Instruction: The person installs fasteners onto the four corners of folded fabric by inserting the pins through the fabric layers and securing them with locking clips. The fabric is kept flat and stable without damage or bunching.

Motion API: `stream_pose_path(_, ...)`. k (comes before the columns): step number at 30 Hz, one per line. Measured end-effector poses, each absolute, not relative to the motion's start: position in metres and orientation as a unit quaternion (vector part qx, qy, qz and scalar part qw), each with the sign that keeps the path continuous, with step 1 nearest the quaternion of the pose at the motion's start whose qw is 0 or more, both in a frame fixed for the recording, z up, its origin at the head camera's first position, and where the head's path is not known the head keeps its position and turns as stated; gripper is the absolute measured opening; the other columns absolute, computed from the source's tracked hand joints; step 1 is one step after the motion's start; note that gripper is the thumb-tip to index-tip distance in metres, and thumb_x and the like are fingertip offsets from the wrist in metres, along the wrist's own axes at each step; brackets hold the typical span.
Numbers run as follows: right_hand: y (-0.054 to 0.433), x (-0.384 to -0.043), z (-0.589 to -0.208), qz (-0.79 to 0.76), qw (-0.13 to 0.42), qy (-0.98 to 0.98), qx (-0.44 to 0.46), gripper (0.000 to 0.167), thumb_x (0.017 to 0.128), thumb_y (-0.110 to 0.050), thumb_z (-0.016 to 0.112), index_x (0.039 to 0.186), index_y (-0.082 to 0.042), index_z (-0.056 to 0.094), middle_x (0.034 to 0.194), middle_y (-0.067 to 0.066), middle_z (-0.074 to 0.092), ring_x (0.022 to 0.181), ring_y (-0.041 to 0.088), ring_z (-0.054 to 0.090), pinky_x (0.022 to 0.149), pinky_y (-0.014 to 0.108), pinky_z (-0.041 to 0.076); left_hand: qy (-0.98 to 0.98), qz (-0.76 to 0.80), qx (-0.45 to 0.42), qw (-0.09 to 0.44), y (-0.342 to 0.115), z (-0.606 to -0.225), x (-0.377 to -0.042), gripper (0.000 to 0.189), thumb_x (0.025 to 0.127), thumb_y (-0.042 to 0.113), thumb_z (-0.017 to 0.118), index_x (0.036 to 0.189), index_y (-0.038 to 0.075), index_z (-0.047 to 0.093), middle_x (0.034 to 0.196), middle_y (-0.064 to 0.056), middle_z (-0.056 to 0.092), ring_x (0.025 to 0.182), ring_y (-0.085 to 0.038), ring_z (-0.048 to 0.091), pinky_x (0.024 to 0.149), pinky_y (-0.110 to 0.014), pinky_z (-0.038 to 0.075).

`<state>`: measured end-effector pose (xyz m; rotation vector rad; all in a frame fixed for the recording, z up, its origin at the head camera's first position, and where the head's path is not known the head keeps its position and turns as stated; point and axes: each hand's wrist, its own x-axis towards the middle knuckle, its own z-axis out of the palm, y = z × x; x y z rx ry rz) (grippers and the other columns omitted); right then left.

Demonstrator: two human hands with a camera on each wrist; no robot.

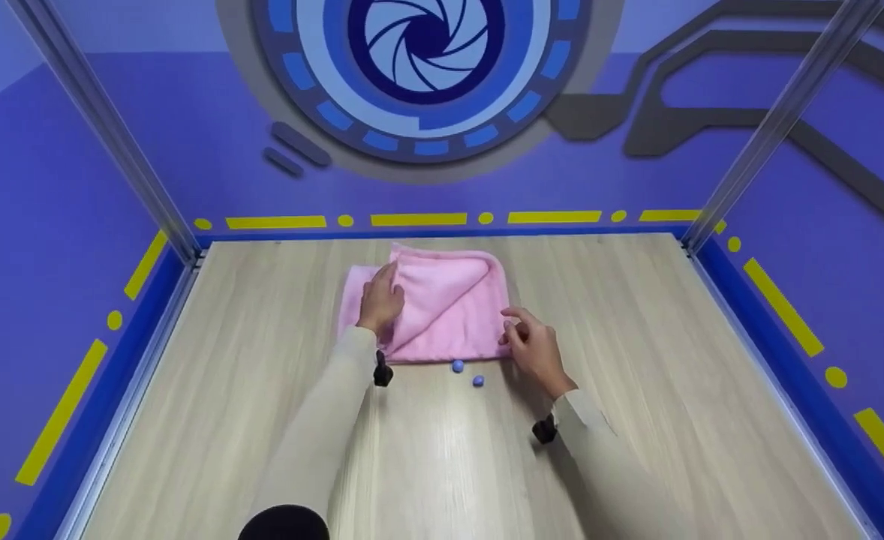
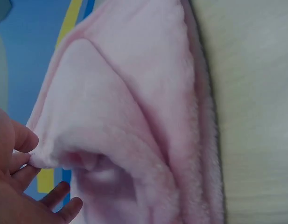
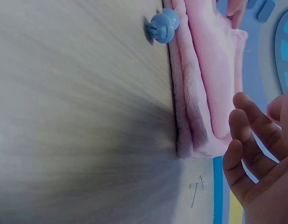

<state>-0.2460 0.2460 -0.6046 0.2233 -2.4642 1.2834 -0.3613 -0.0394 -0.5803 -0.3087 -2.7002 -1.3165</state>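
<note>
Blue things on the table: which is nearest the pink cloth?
The left blue piece, close by the pink cloth; the right blue piece lies farther away.

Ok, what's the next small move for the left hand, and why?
I'd probably have the left hand draw its pinched corner of the pink plush cloth out leftward and lay it down: that corner is raised, a diagonal fold runs across the top layer, and a lower layer juts out to the left.

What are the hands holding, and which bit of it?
The left hand pinches the pink cloth by the edge of its top layer; the right hand holds nothing.
</note>
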Motion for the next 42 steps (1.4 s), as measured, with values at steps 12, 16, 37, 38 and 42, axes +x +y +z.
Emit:
stream_pose_path(12, 0.239, -0.244, -0.606, 0.459, 0.145, -0.871, 0.094, 0.021, 0.102, -0.005, 0.060, 0.122, -0.001, 0.068, 0.071, 0.003, 0.070, 0.062, 0.022, 0.069, 0.056, 0.023, 0.050, -0.912, -0.387, -0.138, 0.020, -0.058, -0.587, -0.361, 0.051, 0.105, 0.005, 0.039, 0.153, -0.013, 0.034, 0.160, -0.030, 0.031, 0.149, -0.044, 0.029, 0.124, -0.050, 0.022)
stream_pose_path(16, 0.237, -0.242, -0.608, 0.463, 0.137, -0.870, 0.097, 0.022, 0.102, -0.005, 0.061, 0.122, 0.000, 0.069, 0.071, 0.001, 0.070, 0.062, 0.020, 0.069, 0.056, 0.023, 0.051, -0.932, -0.341, -0.122, -0.030, -0.060, -0.587, -0.358, 0.054, 0.108, 0.015, 0.039, 0.155, -0.011, 0.030, 0.164, -0.027, 0.025, 0.151, -0.045, 0.024, 0.123, -0.057, 0.020)
stream_pose_path(37, 0.255, -0.225, -0.607, 0.420, 0.092, -0.900, 0.066, 0.018, 0.098, -0.006, 0.067, 0.115, -0.006, 0.074, 0.093, 0.006, 0.075, 0.063, 0.014, 0.061, 0.054, 0.025, 0.050, -0.910, -0.401, -0.103, 0.017, -0.082, -0.582, -0.314, 0.046, 0.097, 0.004, 0.054, 0.141, -0.008, 0.054, 0.140, -0.027, 0.058, 0.134, -0.044, 0.051, 0.116, -0.050, 0.038)
stream_pose_path(38, 0.258, -0.224, -0.607, 0.416, 0.093, -0.902, 0.064, 0.018, 0.098, -0.006, 0.067, 0.115, -0.007, 0.074, 0.095, 0.006, 0.075, 0.063, 0.014, 0.061, 0.054, 0.025, 0.050, -0.908, -0.405, -0.106, 0.027, -0.083, -0.582, -0.311, 0.045, 0.096, 0.003, 0.055, 0.140, -0.007, 0.055, 0.138, -0.027, 0.060, 0.132, -0.044, 0.053, 0.114, -0.051, 0.040)
stream_pose_path(42, 0.270, -0.220, -0.612, 0.392, 0.102, -0.913, 0.051, 0.018, 0.097, -0.006, 0.068, 0.114, -0.006, 0.075, 0.101, 0.007, 0.075, 0.064, 0.012, 0.058, 0.059, 0.024, 0.049, -0.899, -0.419, -0.115, 0.060, -0.087, -0.582, -0.297, 0.041, 0.095, 0.001, 0.057, 0.136, -0.007, 0.059, 0.133, -0.027, 0.064, 0.126, -0.046, 0.058, 0.110, -0.054, 0.044)
